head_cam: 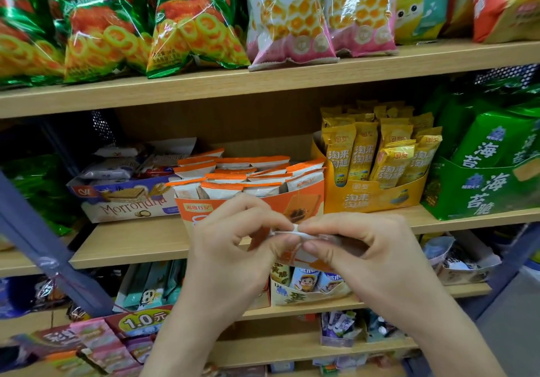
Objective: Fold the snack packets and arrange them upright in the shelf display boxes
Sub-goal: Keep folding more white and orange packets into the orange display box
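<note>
wooden shop shelves (pixel 131 242) fill the view, with crisp bags along the top of the frame and small display boxes on the middle board. at the centre of the frame, just in front of the orange display box (pixel 295 201), both hands work one small orange-and-white snack packet (pixel 298 257). the left hand (pixel 233 248) and right hand (pixel 368 251) meet thumb to thumb, each pinching the packet's upper edge between thumb and curled fingers. most of the packet is hidden behind them.

this looks like the folding step. to do it well, keep the crease straight across the seal and press it flat along its whole width. then slide the packet upright into a gap among the orange-topped packets (pixel 233 178) standing in the box, print facing front, without tipping the neighbours. the yellow box (pixel 374 201) to the right holds a different snack.
</note>
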A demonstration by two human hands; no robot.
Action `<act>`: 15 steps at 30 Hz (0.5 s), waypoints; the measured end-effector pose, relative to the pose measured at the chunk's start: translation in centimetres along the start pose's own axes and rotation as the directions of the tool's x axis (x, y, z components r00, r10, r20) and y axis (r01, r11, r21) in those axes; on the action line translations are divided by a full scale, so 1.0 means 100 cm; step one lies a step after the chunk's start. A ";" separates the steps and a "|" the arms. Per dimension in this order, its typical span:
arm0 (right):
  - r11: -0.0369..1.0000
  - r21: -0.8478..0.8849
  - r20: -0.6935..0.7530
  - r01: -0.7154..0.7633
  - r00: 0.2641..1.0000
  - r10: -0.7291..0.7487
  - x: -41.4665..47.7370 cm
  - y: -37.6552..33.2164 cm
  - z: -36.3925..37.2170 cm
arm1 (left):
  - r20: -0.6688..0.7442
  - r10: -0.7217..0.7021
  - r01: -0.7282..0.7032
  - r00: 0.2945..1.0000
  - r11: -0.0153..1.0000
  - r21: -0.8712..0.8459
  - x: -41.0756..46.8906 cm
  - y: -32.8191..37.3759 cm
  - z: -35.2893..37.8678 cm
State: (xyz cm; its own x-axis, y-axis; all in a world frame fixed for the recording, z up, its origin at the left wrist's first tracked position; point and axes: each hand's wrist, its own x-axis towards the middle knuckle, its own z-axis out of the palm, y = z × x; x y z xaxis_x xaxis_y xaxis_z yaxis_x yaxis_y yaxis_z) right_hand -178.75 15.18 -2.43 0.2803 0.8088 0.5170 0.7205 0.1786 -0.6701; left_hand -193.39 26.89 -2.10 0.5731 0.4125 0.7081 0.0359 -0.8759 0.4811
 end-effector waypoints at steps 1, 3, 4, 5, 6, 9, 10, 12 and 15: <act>0.998 -0.056 -0.004 0.025 1.000 -0.026 -0.001 0.000 -0.001 | -0.031 0.016 -0.016 0.999 1.000 0.007 -0.001 -0.001 0.000; 0.984 -0.173 -0.016 0.035 0.999 -0.039 -0.002 0.001 -0.008 | -0.075 0.036 -0.034 0.997 0.999 0.030 -0.003 -0.003 -0.003; 0.980 -0.199 -0.015 0.011 1.000 -0.014 -0.002 0.002 -0.014 | -0.094 0.037 -0.033 0.995 0.999 0.040 -0.004 -0.004 -0.005; 0.980 -0.197 -0.006 -0.020 1.000 0.019 -0.002 0.005 -0.020 | -0.117 0.031 -0.025 0.993 0.998 0.049 -0.004 -0.005 -0.008; 0.986 -0.160 0.005 -0.052 0.999 0.054 -0.002 0.009 -0.025 | -0.143 0.023 -0.016 0.990 0.999 0.051 -0.005 -0.007 -0.010; 0.976 0.145 -0.002 -0.163 0.986 0.165 -0.003 0.015 -0.029 | -0.199 0.007 0.000 0.980 0.999 0.036 -0.007 -0.009 -0.010; 0.964 0.205 -0.017 -0.169 0.984 0.176 -0.003 0.016 -0.028 | -0.204 0.001 0.007 0.979 0.999 0.036 -0.007 -0.009 -0.010; 0.961 0.229 -0.052 -0.154 0.984 0.170 -0.004 0.017 -0.024 | -0.199 0.001 0.013 0.980 0.997 0.072 -0.007 -0.008 -0.008; 0.953 0.266 -0.103 -0.142 0.979 0.175 -0.003 0.014 -0.020 | -0.160 0.113 -0.060 0.981 0.951 0.303 -0.006 -0.008 -0.006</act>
State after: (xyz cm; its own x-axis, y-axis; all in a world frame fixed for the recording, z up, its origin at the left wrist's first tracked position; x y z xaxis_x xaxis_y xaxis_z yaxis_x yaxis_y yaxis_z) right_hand -176.51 14.01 -2.49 0.4656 0.7657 0.4437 0.4783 0.2042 -0.8542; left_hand -194.27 27.48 -2.62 0.4355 0.3454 0.8313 0.2472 -0.9338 0.2585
